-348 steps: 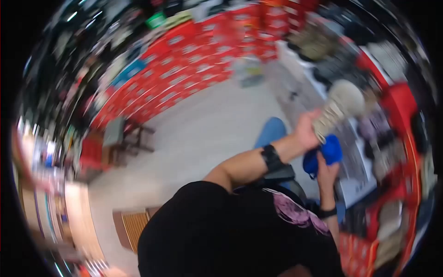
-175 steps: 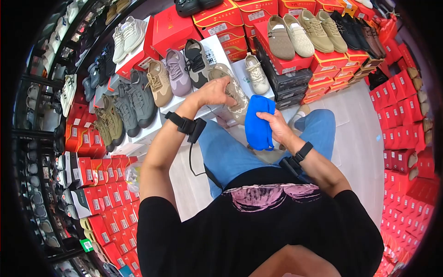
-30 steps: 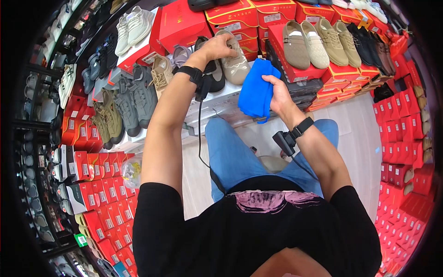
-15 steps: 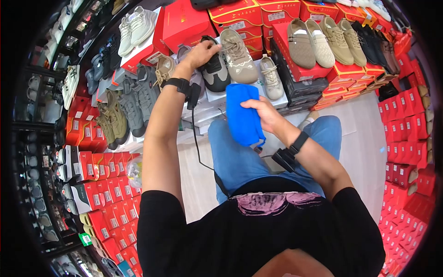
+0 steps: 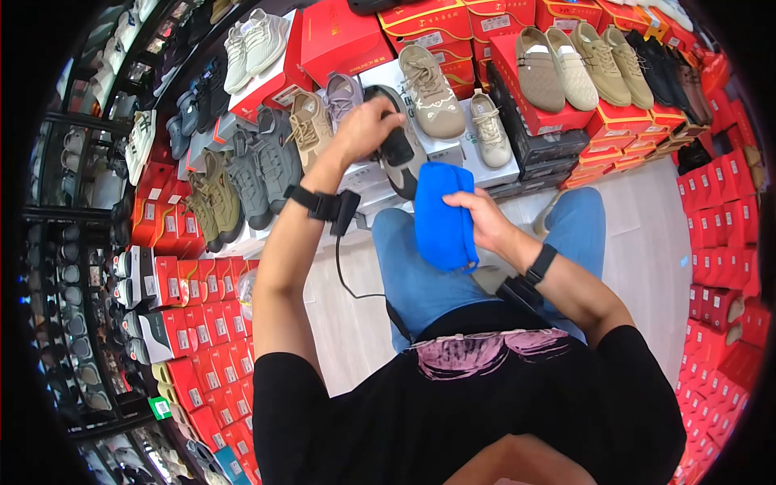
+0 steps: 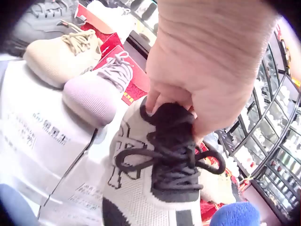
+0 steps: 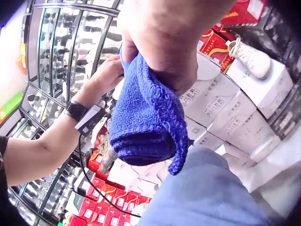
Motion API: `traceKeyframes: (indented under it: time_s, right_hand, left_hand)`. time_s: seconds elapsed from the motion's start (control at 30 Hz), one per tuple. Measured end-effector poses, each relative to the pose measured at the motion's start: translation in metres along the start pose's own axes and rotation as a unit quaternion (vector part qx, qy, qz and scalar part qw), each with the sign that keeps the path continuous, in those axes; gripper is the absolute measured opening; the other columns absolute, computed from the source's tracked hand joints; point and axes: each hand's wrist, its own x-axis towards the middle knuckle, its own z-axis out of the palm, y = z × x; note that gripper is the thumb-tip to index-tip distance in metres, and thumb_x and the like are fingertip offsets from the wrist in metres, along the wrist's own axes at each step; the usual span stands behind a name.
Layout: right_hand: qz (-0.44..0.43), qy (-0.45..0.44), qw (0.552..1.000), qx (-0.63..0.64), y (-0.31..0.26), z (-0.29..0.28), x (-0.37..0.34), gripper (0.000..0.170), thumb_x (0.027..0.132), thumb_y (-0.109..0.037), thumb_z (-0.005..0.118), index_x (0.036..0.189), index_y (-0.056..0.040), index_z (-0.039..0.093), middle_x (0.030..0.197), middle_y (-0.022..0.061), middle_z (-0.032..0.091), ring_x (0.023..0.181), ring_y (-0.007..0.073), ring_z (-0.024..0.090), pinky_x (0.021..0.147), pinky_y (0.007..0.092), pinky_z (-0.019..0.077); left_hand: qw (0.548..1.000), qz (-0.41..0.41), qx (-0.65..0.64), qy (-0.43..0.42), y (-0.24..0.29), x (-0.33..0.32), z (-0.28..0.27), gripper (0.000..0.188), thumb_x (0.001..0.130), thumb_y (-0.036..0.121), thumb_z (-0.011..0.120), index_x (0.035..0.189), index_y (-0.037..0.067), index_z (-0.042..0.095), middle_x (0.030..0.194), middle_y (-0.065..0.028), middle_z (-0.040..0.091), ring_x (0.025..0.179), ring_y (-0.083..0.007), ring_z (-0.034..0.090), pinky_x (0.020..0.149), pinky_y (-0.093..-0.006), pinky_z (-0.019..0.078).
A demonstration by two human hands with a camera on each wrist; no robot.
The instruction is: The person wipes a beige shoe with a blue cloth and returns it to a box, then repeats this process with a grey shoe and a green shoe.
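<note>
My left hand (image 5: 365, 132) grips a grey-and-black lace-up sneaker (image 5: 402, 155) by its ankle opening, with the toe pointing down toward my knees. In the left wrist view, fingers go inside the collar of this sneaker (image 6: 141, 174), behind the black tongue and laces. A folded blue towel (image 5: 440, 226) is in my right hand (image 5: 487, 220), thumb on top and the other fingers hidden beneath. The towel (image 7: 146, 108) hangs in a thick fold in the right wrist view. Just beyond the gripped sneaker, a beige sneaker with white trim (image 5: 431, 89) stands on the white boxes.
A lilac sneaker (image 5: 343, 95), a tan sneaker (image 5: 309, 125) and grey shoes (image 5: 260, 166) line the boxes on the left. A small cream sneaker (image 5: 490, 133) stands right of the beige one. Red shoeboxes (image 5: 343, 39) rise behind; shoe shelves (image 5: 73, 291) stand far left.
My left hand has let go of the beige sneaker, which now stands on the boxes, and has taken the grey-and-black sneaker, drawing it toward me. The towel stays in my right hand.
</note>
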Motion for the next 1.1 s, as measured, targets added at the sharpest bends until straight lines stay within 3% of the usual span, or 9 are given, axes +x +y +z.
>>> traceKeyframes:
  time_s: [0.23,0.33,0.43,0.47,0.6,0.77,0.9,1.03,1.1]
  right_hand:
    - [0.017,0.034,0.999,-0.014,0.004,-0.011,-0.024,0.033,0.079,-0.006,0.058,0.11,0.0006,0.055,0.097,0.0121,0.063,0.085,0.0226,0.064,0.076,0.0379,0.0538]
    - [0.011,0.029,0.999,-0.02,0.002,-0.014,-0.021,0.032,0.078,-0.006,0.058,0.109,0.0004,0.055,0.096,0.0117,0.063,0.085,0.0224,0.063,0.076,0.038,0.0537]
    - [0.003,0.012,0.999,-0.04,0.003,-0.021,-0.019,0.033,0.079,-0.007,0.057,0.111,0.001,0.055,0.098,0.0128,0.063,0.086,0.0235,0.064,0.078,0.0384,0.0533]
    - [0.003,0.0,0.999,-0.054,0.004,-0.024,-0.018,0.034,0.08,-0.008,0.056,0.112,0.0017,0.054,0.1,0.0142,0.063,0.088,0.0248,0.064,0.079,0.0388,0.0528]
    - [0.003,0.017,0.998,-0.065,0.006,-0.023,-0.017,0.034,0.08,-0.008,0.056,0.112,0.0018,0.054,0.1,0.0141,0.063,0.087,0.0248,0.064,0.079,0.0386,0.053]
    - [0.025,0.04,0.992,-0.119,-0.005,-0.037,-0.019,0.03,0.078,-0.009,0.059,0.107,-0.0001,0.057,0.093,0.0114,0.063,0.082,0.0217,0.064,0.073,0.0362,0.0539]
    - [-0.129,0.136,0.954,-0.232,-0.034,-0.03,-0.029,0.031,0.079,-0.011,0.06,0.108,-0.0015,0.057,0.094,0.0076,0.063,0.08,0.0165,0.062,0.072,0.0301,0.0514]
    - [-0.36,0.103,0.848,-0.375,-0.077,-0.003,-0.017,0.036,0.079,-0.015,0.061,0.11,0.0,0.055,0.097,0.008,0.063,0.083,0.0136,0.06,0.073,0.0277,0.0492]
    - [-0.355,0.065,0.802,-0.476,-0.092,0.009,-0.005,0.038,0.082,-0.013,0.062,0.117,-0.0027,0.052,0.101,0.0047,0.061,0.085,0.0098,0.058,0.075,0.0262,0.0489]
  left_hand:
    - [0.995,-0.05,-0.086,0.006,0.005,-0.042,0.021,0.032,0.082,0.028,0.066,0.097,0.002,0.056,0.083,-0.0098,0.061,0.076,-0.0158,0.058,0.068,-0.0304,0.0458]
    - [0.98,-0.057,-0.173,-0.083,-0.003,-0.047,0.006,0.057,0.067,0.027,0.079,0.109,0.0,0.052,0.09,-0.01,0.063,0.083,-0.0154,0.06,0.072,-0.0315,0.0473]
    - [0.982,-0.01,-0.15,-0.118,-0.01,-0.05,-0.004,0.057,0.063,0.023,0.08,0.107,0.0,0.053,0.09,-0.0111,0.063,0.08,-0.0169,0.059,0.072,-0.0295,0.0469]
    - [0.985,-0.017,-0.076,-0.152,-0.01,-0.047,-0.007,0.054,0.06,0.02,0.081,0.104,-0.001,0.056,0.09,-0.0129,0.063,0.08,-0.0185,0.06,0.072,-0.0294,0.0464]
    - [0.973,-0.067,-0.045,-0.218,0.002,-0.038,-0.008,0.051,0.058,0.02,0.08,0.099,-0.003,0.059,0.086,-0.0149,0.065,0.084,-0.0227,0.062,0.072,-0.0323,0.0461]
    - [0.983,-0.019,-0.037,-0.177,0.013,-0.039,0.007,0.052,0.054,0.027,0.08,0.093,-0.002,0.06,0.084,-0.016,0.065,0.083,-0.0283,0.062,0.074,-0.0351,0.0461]
    - [0.987,-0.01,0.009,-0.162,0.026,-0.056,0.021,0.05,0.054,0.026,0.08,0.091,-0.002,0.059,0.085,-0.0163,0.064,0.083,-0.0272,0.061,0.072,-0.0346,0.0457]
    - [0.979,0.046,-0.116,-0.16,0.04,-0.08,0.041,0.047,0.057,0.027,0.08,0.085,-0.001,0.057,0.077,-0.0115,0.059,0.076,-0.0232,0.058,0.068,-0.0333,0.0443]
    - [0.971,0.033,-0.122,-0.205,0.06,-0.088,0.044,0.046,0.058,0.022,0.082,0.089,-0.001,0.058,0.077,-0.0065,0.058,0.075,-0.0165,0.056,0.069,-0.03,0.045]
